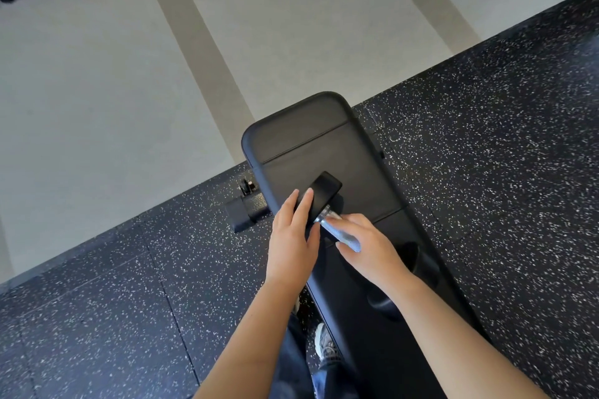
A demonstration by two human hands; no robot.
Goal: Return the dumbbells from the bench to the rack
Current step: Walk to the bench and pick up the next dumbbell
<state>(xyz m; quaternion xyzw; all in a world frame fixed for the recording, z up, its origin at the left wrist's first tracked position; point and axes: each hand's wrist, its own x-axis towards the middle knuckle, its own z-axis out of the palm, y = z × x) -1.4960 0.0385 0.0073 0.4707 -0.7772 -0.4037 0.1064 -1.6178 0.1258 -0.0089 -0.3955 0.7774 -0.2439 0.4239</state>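
**Both hands on the dumbbell at the bench**

The bench [327, 146] ran away from me on a slant, its rounded far end reaching just past the line where the black speckled rubber floor [486, 155] met the pale floor [97, 74]. Open rubber floor lay on both sides of the pad. On the left, a black metal foot [248, 210] stuck out from under the bench's edge, and my shoe [325, 347] stood close beside that same edge, nearer to me.

My left hand [293, 236] lay flat, fingers straight and close together, resting on the black far head of the dumbbell [325, 193]. My right hand [366, 244] was curled round the silver handle, thumb and fingers wrapped about it.

The dumbbell lay on the pad, nearer the left edge than the right. Its long axis ran almost in line with the bench, the black head pointing away from me and to the left. I could not make out the near head against the dark pad.
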